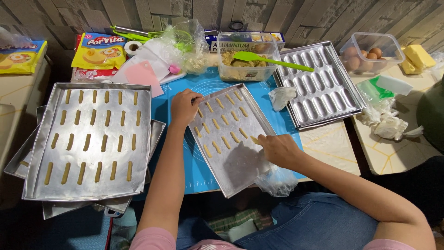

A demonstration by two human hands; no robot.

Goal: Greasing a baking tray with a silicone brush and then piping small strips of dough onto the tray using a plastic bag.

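Two hands work a metal tray (240,164): left hand (184,106) curled on its ten-o'clock rim, right hand (276,149) pinching a soft dough stick (254,139) (likely fragile; lift gently by its middle).

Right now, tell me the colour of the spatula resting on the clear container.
The spatula is lime green, seen best in the head view.

The person wears a pink top with short sleeves and blue jeans. Both arms are bare. The left hand (184,106) and right hand (277,149) have no gloves or rings.
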